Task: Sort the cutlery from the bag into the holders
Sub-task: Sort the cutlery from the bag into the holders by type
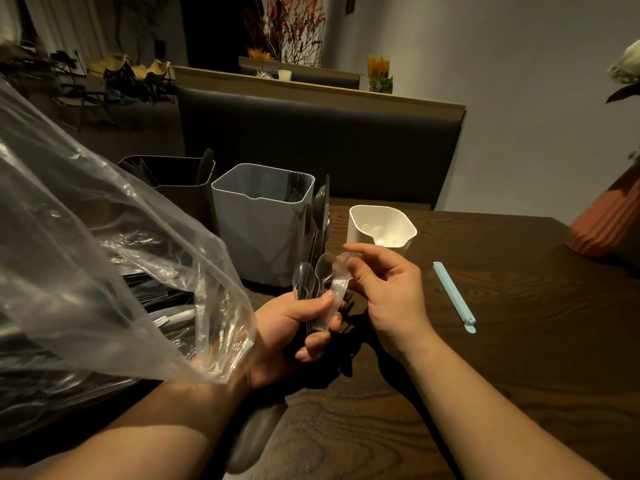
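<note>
The left hand (294, 327) curls tight around a bunch of clear spoons (325, 266), bowls up. The right hand (388, 289) pinches the tine end of a clear fork (337, 289) in the same bunch. The plastic bag (104, 254) drapes over the left forearm, crowding the left side. Just beyond the hands stands the grey holder (259, 230), with the black holder (173, 181) at far left and the white holder (381, 226) right of it, near the table's (519, 358) far edge. A blue clip (453, 296) lies right, bare wood around it.

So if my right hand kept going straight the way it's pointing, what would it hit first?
Probably the black cutlery standing beside the grey holder, just past the fork that the right hand pinches, though depth is unclear.
</note>
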Demonstrator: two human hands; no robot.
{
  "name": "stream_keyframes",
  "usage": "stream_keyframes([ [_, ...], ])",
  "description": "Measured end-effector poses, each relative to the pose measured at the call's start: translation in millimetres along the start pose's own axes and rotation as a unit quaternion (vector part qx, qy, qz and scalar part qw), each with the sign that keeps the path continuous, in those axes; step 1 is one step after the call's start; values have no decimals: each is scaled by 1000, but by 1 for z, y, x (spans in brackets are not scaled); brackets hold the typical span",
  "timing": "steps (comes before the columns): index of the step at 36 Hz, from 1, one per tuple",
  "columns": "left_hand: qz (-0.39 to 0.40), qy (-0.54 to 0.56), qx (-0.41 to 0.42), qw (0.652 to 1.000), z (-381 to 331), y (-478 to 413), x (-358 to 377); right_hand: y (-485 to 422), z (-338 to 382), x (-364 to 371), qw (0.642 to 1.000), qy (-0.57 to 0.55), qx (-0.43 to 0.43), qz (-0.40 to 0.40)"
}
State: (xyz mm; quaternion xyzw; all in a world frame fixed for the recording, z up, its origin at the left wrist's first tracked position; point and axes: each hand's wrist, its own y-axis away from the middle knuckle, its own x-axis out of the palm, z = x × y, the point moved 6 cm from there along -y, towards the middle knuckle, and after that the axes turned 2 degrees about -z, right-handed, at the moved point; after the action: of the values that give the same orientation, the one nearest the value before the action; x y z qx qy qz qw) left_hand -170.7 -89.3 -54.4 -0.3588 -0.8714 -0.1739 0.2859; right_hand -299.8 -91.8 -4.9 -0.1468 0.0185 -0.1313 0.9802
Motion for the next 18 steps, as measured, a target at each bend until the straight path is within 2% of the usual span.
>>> stream_keyframes([
  [8,-44,-27,6,999,3,-1,-3,-3,-5,-3,997,-61,38,-5],
  [13,-100,-99,19,990,4,-2,-6,-10,-3,-15,998,-51,40,-19],
  [16,-139,-106,33,984,3,-3,-9,-18,2,-31,997,-49,42,-38],
  [18,-153,-113,42,981,3,-4,-10,-19,8,-40,999,-8,32,-15],
])
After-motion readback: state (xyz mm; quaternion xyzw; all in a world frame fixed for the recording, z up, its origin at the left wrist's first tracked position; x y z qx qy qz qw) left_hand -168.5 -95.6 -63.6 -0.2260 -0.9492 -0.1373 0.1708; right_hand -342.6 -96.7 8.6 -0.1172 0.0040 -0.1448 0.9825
